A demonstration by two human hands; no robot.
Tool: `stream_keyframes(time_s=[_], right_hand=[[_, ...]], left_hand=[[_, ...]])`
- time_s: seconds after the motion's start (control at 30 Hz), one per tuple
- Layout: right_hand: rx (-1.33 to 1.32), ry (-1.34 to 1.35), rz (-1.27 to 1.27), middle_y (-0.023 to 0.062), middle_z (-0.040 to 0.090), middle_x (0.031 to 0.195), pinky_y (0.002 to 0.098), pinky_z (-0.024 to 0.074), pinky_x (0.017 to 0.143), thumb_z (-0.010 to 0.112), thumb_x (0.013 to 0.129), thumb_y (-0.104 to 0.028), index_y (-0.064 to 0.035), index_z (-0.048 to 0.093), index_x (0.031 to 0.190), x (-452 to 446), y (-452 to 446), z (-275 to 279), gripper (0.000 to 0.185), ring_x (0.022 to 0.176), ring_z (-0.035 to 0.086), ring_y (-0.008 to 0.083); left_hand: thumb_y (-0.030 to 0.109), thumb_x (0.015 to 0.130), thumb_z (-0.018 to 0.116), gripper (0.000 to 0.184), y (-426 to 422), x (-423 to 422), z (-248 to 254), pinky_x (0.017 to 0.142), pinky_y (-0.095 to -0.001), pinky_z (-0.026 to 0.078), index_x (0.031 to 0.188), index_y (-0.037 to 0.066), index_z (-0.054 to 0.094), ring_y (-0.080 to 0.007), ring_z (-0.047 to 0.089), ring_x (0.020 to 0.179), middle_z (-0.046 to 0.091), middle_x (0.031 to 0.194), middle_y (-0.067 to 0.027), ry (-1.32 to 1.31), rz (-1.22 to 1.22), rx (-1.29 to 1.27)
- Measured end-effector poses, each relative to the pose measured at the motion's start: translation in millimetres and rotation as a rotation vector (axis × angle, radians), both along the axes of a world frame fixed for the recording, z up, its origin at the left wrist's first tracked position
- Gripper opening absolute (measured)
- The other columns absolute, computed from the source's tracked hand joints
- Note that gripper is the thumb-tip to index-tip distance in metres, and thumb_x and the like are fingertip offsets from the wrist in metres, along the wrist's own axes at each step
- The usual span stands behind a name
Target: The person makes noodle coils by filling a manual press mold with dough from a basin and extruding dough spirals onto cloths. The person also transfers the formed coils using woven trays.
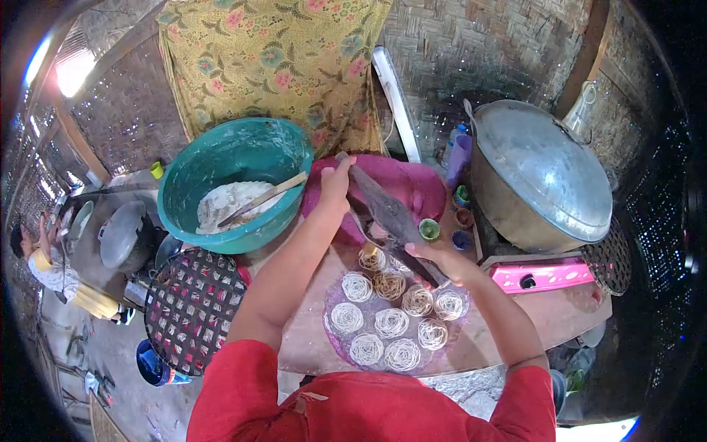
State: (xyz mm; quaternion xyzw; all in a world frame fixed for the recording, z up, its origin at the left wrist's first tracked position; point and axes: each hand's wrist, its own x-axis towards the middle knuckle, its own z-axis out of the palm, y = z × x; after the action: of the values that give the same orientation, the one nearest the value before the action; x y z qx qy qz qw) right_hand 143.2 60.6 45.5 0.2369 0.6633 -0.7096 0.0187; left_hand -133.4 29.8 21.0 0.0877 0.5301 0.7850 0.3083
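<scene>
One long, dark, wooden-looking tool (pixel 384 208) slants between the fingers: the left hand (pixel 336 187) is curled round its upper end, the right hand (pixel 445 262) closed about its lower end. Just below the right fingers, round, pale, lacy strand nests (pixel 391 323) lie on a flat purple disc (pixel 370 304).

Right of the green basin (pixel 236 157), a dark tool (pixel 384 206) partly covers some stringy coils (pixel 391 323), and a lid (pixel 545 166) hides a pot's (pixel 508 210) inside; above the basin, floral cloth (pixel 272 62) is cut off; left of the basin, a distant person (pixel 55 269) appears too small for detail
</scene>
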Motion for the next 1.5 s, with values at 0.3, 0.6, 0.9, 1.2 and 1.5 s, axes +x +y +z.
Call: stream_keyframes(time_s=[0.3, 0.6, 0.9, 1.2, 1.5], right_hand=[[0.093, -0.081, -0.064, 0.0043, 0.053, 0.056, 0.0254, 0.0366, 0.035, 0.062, 0.083, -0.045, -0.0028, 0.057, 0.082, -1, 6, -12, 0.043, 0.041, 0.049, 0.0113], [0.022, 0.047, -0.134, 0.0011, 0.053, 0.062, 0.0232, 0.0369, 0.040, 0.061, 0.086, -0.038, -0.0064, 0.055, 0.086, 4, 5, -36, 0.032, 0.045, 0.048, 0.0089], [0.016, 0.047, -0.117, 0.0012, 0.054, 0.063, 0.0226, 0.0362, 0.042, 0.061, 0.086, -0.036, -0.0066, 0.055, 0.086, 11, 8, -39, 0.030, 0.047, 0.048, 0.0080], [0.112, 0.098, -0.136, -0.0009, 0.051, 0.058, 0.0219, 0.0354, 0.041, 0.063, 0.085, -0.035, -0.0047, 0.058, 0.080, -1, 13, -53, 0.031, 0.046, 0.048, 0.0068], [1.086, -0.074, -0.266, 0.0193, 0.066, 0.083, 0.0387, 0.0510, 0.073, 0.067, 0.068, -0.057, 0.0009, 0.062, 0.105, -52, 38, -69, 0.069, 0.079, 0.066, 0.0305]], left_hand=[[0.026, 0.080, 0.064, 0.024, 11, 8, -24, 0.054, -0.0391, 0.045, 0.067, 0.010, 0.052, -0.0220, 0.054, 0.056, 0.052, 0.062, -0.0052, -0.093, -0.054, 0.141], [0.058, 0.086, 0.049, 0.067, -35, 25, -46, 0.081, -0.0400, 0.042, 0.126, 0.007, 0.033, -0.0232, 0.050, 0.100, 0.051, 0.113, -0.0096, -0.007, -0.173, 0.179], [0.057, 0.093, 0.025, 0.065, -20, 28, -159, 0.088, -0.0360, 0.043, 0.118, 0.005, 0.054, -0.0201, 0.058, 0.095, 0.062, 0.109, -0.0093, 0.173, -0.680, -0.272], [0.050, 0.096, 0.027, 0.056, -16, 8, -220, 0.088, -0.0325, 0.041, 0.118, 0.006, 0.053, -0.0193, 0.055, 0.101, 0.062, 0.106, -0.0078, 0.443, -0.672, -0.456], [0.040, 0.083, 0.056, 0.048, -126, 86, -123, 0.088, -0.0475, 0.036, 0.123, 0.014, 0.055, -0.0331, 0.045, 0.106, 0.040, 0.136, -0.0084, 1.761, -0.361, -0.648]])
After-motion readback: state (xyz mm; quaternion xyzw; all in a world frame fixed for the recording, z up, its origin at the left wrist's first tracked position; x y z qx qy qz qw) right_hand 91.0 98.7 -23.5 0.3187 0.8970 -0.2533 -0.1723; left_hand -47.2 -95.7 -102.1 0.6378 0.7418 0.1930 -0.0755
